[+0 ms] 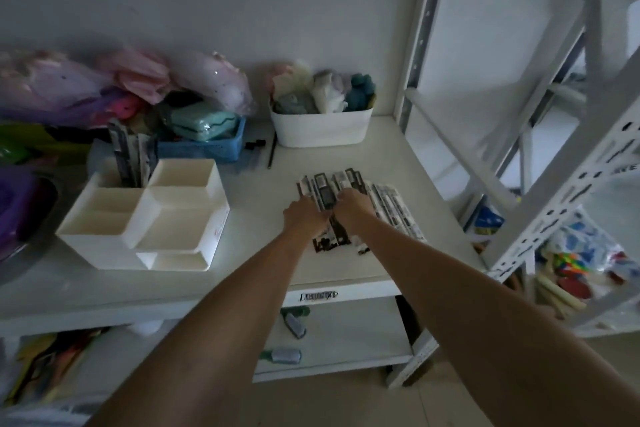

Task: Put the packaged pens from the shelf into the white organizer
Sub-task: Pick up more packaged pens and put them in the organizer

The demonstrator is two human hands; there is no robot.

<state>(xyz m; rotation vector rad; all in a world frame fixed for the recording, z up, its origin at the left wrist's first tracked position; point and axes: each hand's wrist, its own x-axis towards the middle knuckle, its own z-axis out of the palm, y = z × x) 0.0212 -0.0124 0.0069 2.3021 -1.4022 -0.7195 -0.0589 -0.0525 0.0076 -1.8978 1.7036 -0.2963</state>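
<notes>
A row of packaged pens lies flat on the white shelf, right of centre. Both hands rest on this pile. My left hand presses on its left part with fingers curled over the packs. My right hand lies beside it, thumb and fingers closed around a dark pack in the middle. The white organizer stands to the left, with several open compartments. Its back left compartment holds a few packaged pens standing upright.
A white bin of soft items stands at the back. A blue basket and piled bags sit behind the organizer. A loose black pen lies near the bin. A white rack upright rises on the right.
</notes>
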